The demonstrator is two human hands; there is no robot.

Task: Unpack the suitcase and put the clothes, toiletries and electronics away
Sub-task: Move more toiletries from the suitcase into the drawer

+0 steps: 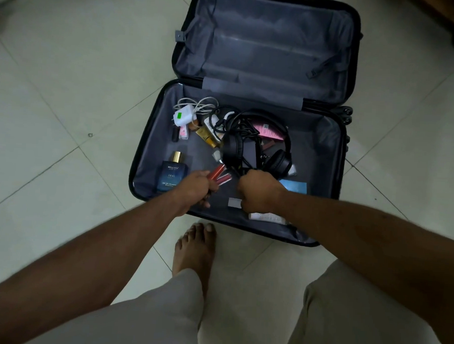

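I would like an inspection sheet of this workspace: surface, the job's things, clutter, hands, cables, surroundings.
Surface: pale tiled floor; open suitcase lies flat on it.
Job's things: near half holds blue cologne bottle, black headphones, white charger, gold tube, pink box, white tube, blue card. Far half shows only lining and straps.
Clutter: nothing seen outside the suitcase.
Hands: left hand grips red tubes; right hand is curled, its hold is hidden.
Cables: white cable coiled by the charger; black cable tangled over the headphones.
Surroundings: bare foot before the suitcase.
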